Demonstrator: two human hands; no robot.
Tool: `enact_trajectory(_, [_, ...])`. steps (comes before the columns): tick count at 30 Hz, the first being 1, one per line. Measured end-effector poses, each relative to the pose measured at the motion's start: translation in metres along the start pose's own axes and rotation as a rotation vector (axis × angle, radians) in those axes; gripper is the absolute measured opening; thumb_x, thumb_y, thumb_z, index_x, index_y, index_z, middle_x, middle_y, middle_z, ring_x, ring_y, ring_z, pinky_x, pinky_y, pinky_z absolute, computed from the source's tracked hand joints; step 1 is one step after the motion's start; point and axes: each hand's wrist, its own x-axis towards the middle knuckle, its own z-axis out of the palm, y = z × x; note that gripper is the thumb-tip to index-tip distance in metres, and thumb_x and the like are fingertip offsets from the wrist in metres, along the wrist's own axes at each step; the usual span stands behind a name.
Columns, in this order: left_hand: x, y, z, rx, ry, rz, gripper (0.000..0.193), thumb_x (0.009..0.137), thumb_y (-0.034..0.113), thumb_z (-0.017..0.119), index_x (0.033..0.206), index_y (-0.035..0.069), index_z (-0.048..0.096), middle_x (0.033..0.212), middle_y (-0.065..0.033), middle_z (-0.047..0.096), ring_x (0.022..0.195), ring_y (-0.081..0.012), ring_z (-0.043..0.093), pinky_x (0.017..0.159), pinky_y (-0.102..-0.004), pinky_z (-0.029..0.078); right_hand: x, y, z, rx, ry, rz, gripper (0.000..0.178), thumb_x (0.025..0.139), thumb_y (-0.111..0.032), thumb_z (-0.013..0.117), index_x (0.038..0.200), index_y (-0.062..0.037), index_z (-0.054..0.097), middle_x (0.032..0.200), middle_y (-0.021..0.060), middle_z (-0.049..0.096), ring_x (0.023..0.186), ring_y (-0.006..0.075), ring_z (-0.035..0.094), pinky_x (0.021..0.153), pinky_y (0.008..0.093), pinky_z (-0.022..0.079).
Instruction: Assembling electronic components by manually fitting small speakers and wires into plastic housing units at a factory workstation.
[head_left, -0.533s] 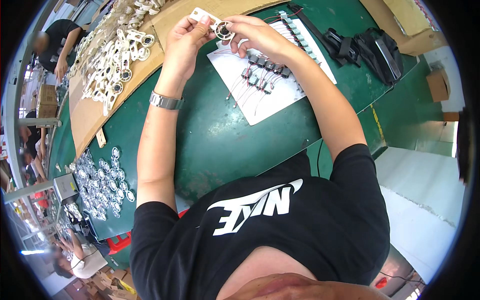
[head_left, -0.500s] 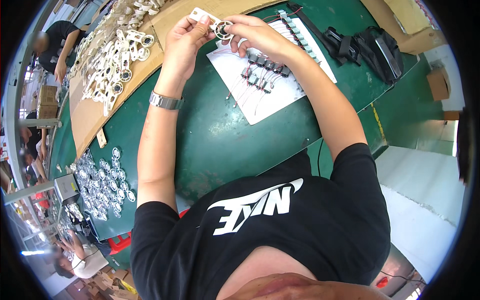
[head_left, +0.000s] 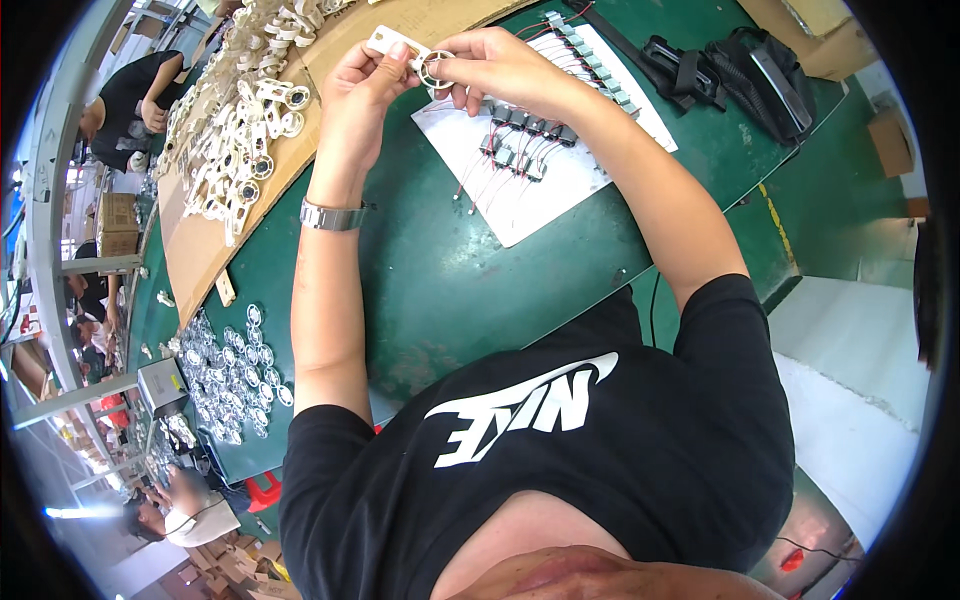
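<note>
While pinching the flat end of the white plastic part (head_left: 384, 40) in the left hand (head_left: 358, 85) | grips its ringed end with the right hand (head_left: 512, 75) | holds it up near the cardboard (head_left: 336, 42) and the white sheet (head_left: 522, 216) bearing wired components (head_left: 534, 124)

Arms (head_left: 330, 300) forward, left grip (head_left: 358, 88) pinched, right grip (head_left: 505, 72) curled
</note>
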Motion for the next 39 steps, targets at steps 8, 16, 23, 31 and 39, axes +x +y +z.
enact_trajectory(8, [-0.001,-0.001,0.002,-0.010,-0.026,-0.015,0.016,0.099,0.017,0.069,0.105,0.002,0.068,0.095,-0.0031,0.070,0.084,-0.0105,0.064,0.081,-0.0275,0.055,0.002,0.006,-0.004,0.039,-0.014,0.055,0.035,0.096,-0.030,0.066,0.111,0.0013,0.069,0.090,0.0081,0.071,0.069,0.0127,0.066,0.060,0.0263,0.054])
enact_trajectory(16, [0.004,0.010,-0.015,0.537,0.156,0.174,0.020,0.100,0.020,0.069,0.103,0.001,0.070,0.090,-0.0026,0.072,0.079,-0.0113,0.066,0.075,-0.0277,0.054,0.006,0.008,-0.002,-0.077,0.125,0.100,0.029,0.093,-0.022,0.068,0.108,0.0022,0.071,0.099,0.0137,0.074,0.075,0.0192,0.070,0.065,0.0326,0.057])
enact_trajectory(23, [0.045,0.065,-0.120,2.011,0.469,0.122,0.034,0.093,0.040,0.067,0.094,0.006,0.070,0.090,-0.0208,0.073,0.086,-0.0406,0.071,0.074,-0.0510,0.055,-0.016,0.002,-0.016,-0.979,0.133,0.017,0.026,0.090,-0.018,0.068,0.108,0.0005,0.071,0.104,0.0217,0.072,0.102,0.0368,0.070,0.090,0.0414,0.055])
enact_trajectory(31, [0.092,0.081,-0.187,2.272,0.453,0.228,0.027,0.090,0.031,0.071,0.098,0.006,0.072,0.097,-0.0209,0.074,0.089,-0.0363,0.073,0.073,-0.0488,0.059,-0.017,0.000,0.002,-1.041,-0.043,0.135,0.021,0.082,-0.007,0.068,0.099,0.0050,0.069,0.101,0.0255,0.071,0.104,0.0394,0.068,0.089,0.0441,0.054])
enact_trajectory(39, [0.167,-0.006,-0.061,1.764,-0.010,0.378,0.044,0.093,0.030,0.066,0.136,0.019,0.061,0.124,-0.0201,0.062,0.117,-0.0420,0.060,0.096,-0.0507,0.052,-0.011,0.009,-0.004,-0.979,0.004,0.116,0.020,0.075,-0.003,0.065,0.091,0.0066,0.072,0.098,0.0287,0.071,0.101,0.0408,0.070,0.088,0.0454,0.056])
